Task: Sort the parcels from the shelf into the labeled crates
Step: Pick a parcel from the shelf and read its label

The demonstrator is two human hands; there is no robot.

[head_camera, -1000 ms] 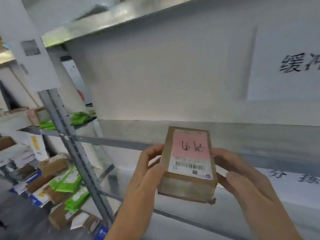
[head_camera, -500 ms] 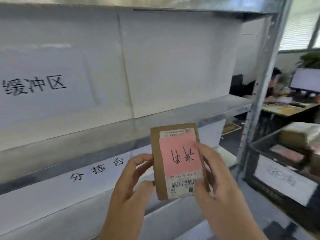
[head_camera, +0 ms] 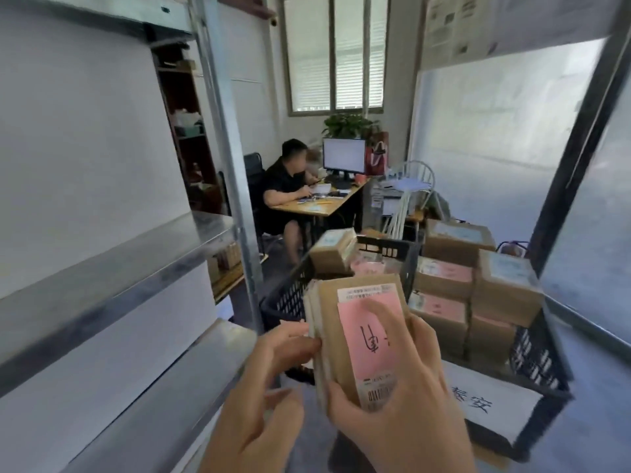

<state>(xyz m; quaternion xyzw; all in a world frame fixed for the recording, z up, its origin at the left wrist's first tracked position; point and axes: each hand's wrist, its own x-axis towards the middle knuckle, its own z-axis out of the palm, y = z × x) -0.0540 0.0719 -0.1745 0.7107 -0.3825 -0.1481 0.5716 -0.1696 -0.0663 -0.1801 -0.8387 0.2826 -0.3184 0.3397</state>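
Here the cardboard parcel [head_camera: 362,339] is held upright in the air in front of the person, near the camera, just before the black plastic crate [head_camera: 543,356] that stands to the right and a little farther away. It could slip, I think, because the grip is only at its edges. The right hand [head_camera: 406,397] wraps it from the right side and below, with the fingers curled over the front face and the thumb pressing near the barcode. The left hand [head_camera: 269,387] touches only the left edge with its fingertips, and its other fingers are loosely bent, so it gives little support. A second risk is a wrong crate: the right fingers cover part of the handwriting, and the white crate label [head_camera: 491,407] is seen at an angle, so I cannot tell if the two match.

The parcel is a flat brown box with a pink label [head_camera: 365,336] on the front that carries black handwritten characters; above it is a white printed strip, and below a barcode. Its left side looks layered or taped.

The crate is already filled high with brown boxes [head_camera: 505,288], some with pink labels, so a new one on top may slide off. To the left stands the metal shelf [head_camera: 112,264]. Far behind, a person [head_camera: 286,186] sits at a desk [head_camera: 321,206] with a monitor [head_camera: 344,155].
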